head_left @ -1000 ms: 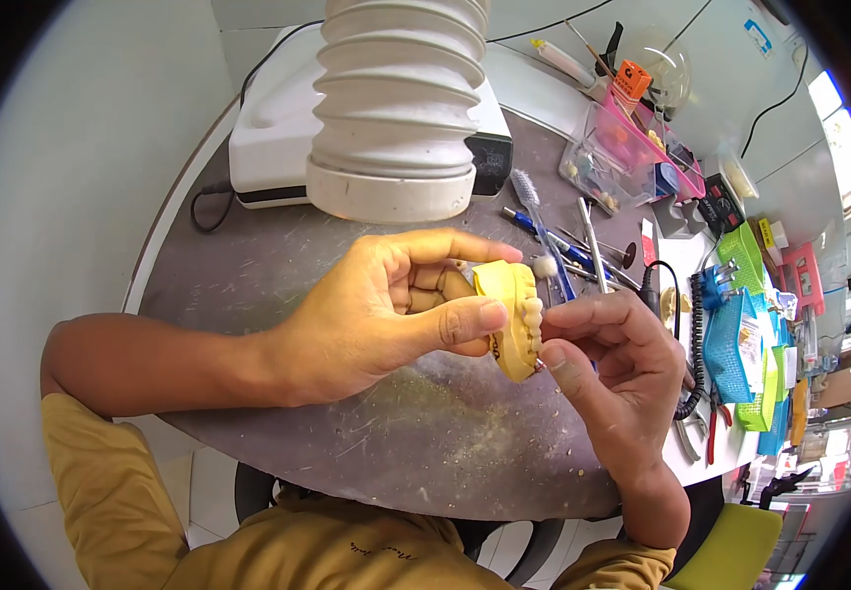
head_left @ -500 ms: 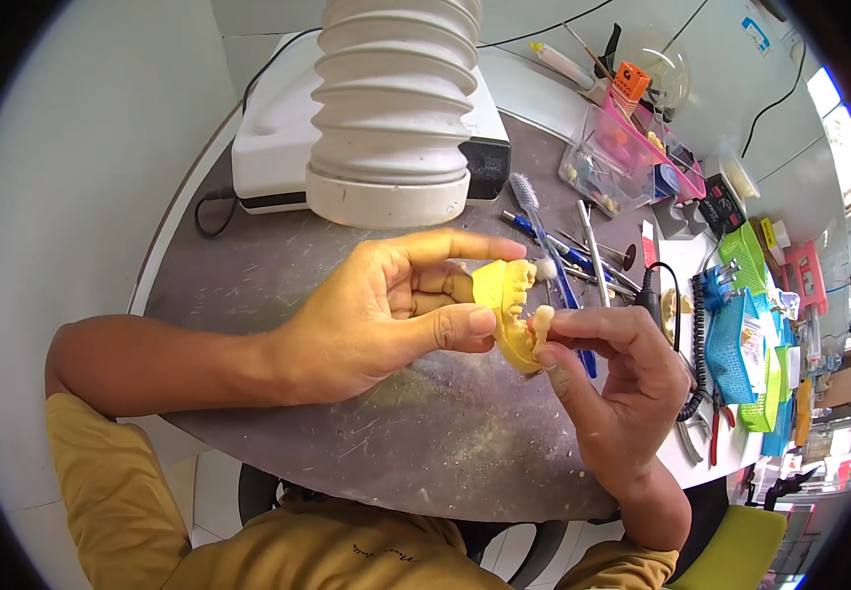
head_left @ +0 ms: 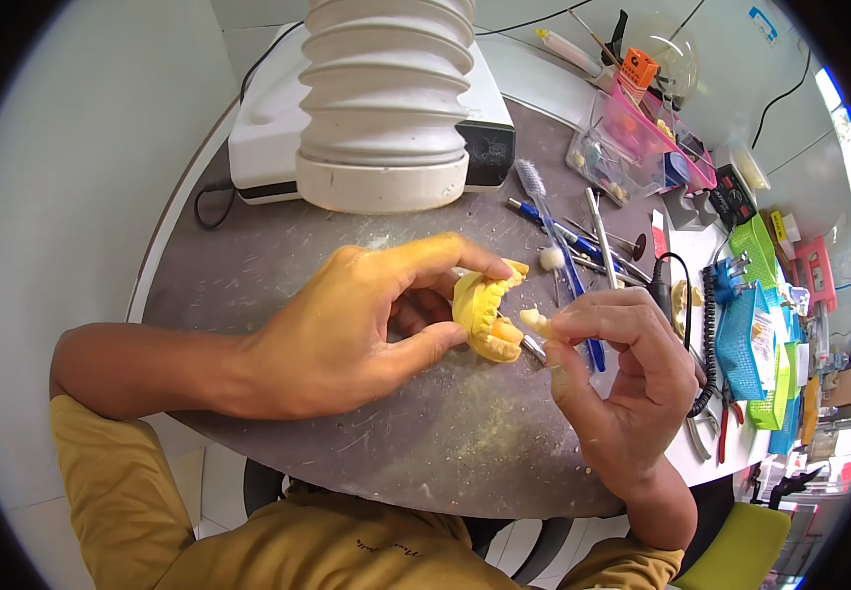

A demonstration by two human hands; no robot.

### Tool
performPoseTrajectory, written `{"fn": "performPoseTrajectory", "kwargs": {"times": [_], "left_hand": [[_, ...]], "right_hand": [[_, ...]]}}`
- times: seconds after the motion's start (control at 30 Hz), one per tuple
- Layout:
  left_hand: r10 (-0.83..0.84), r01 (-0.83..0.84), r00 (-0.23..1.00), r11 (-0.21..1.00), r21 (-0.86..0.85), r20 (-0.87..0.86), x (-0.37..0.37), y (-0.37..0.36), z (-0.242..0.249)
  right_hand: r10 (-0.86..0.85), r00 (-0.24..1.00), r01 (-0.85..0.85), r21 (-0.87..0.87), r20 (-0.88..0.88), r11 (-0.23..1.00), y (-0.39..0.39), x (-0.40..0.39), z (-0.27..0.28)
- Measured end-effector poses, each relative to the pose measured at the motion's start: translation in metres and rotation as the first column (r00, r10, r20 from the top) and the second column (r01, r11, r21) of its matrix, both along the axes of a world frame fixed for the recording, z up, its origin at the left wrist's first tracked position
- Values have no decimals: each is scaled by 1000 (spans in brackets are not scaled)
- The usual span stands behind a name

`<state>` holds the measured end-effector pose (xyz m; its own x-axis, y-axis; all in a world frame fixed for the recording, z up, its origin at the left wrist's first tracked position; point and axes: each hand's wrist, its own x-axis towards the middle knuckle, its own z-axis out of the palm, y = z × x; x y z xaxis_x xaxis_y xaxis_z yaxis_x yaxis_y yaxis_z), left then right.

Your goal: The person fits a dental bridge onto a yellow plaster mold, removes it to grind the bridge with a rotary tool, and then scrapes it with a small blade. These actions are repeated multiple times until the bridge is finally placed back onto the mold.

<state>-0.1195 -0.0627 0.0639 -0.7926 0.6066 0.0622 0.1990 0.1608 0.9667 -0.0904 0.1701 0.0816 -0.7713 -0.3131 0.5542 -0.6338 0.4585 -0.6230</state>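
Over the scratched round worktable (head_left: 278, 265), open surface lies toward the near edge; tools crowd the right. The left hand (head_left: 347, 324) pinches a yellow dental cast (head_left: 480, 310) between thumb and forefinger. Just beside it, the right hand (head_left: 622, 383) grips a small tooth bridge (head_left: 536, 322) at its fingertips. No writing is legible.

The cast (head_left: 485, 315) looks like matt yellow plaster. The worktop (head_left: 278, 256) is dull grey, scratched and dusty. The hose (head_left: 386, 88) is ribbed white plastic, faintly glossy.
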Motion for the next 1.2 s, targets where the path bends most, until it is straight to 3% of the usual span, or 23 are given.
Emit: {"fn": "performPoseTrajectory", "kwargs": {"times": [0.13,0.2,0.33,0.43,0.5,0.53,0.6,0.7,0.73,0.8,0.87,0.93,1.0,1.07,1.13,1.2], "left_hand": [[48,-64,990,991,-114,-136,2,-1,4],[68,-121,919,986,-114,-389,1,-1,4],[67,-145,917,975,-170,-393,1,-2,2],[121,-161,860,986,-38,-495,0,0,1],[58,-70,948,997,-27,-312,2,0,8],[51,-62,950,998,-28,-309,4,0,9],[29,-14,987,996,93,-161,6,3,5],[45,-56,998,959,277,45,11,10,4],[69,-65,998,935,349,3,8,16,-6],[131,-159,986,923,351,104,13,18,-7],[49,-103,987,926,363,153,14,12,-8],[6,-77,982,925,372,188,18,9,-7],[-57,-32,966,942,334,253,22,12,-8],[-61,-26,968,942,335,245,24,13,-5],[-72,-54,929,945,323,364,27,14,-2],[-64,-69,921,944,322,384,25,11,0]], "right_hand": [[-5,998,9,-64,62,998,-1,2,-5],[-14,997,19,-60,78,998,-2,3,-4],[-12,996,18,-71,87,997,-2,3,-5],[4,997,2,-79,80,997,-2,4,-4],[88,979,-80,-53,182,995,-2,7,0],[81,979,-72,-55,186,996,-3,7,-1],[134,970,-118,-92,201,989,-5,7,-1],[203,967,-207,6,155,978,3,1,-1],[150,987,-153,57,65,987,7,-3,0],[-51,994,55,29,-101,998,16,-3,22],[-296,934,323,119,-197,939,43,1,33],[-495,868,463,414,-35,784,65,14,41],[-593,805,442,695,-28,567,79,28,33],[-613,782,448,785,-113,427,86,41,18],[-732,681,422,823,-11,380,83,49,12],[-761,644,432,787,72,440,79,50,14]]}}
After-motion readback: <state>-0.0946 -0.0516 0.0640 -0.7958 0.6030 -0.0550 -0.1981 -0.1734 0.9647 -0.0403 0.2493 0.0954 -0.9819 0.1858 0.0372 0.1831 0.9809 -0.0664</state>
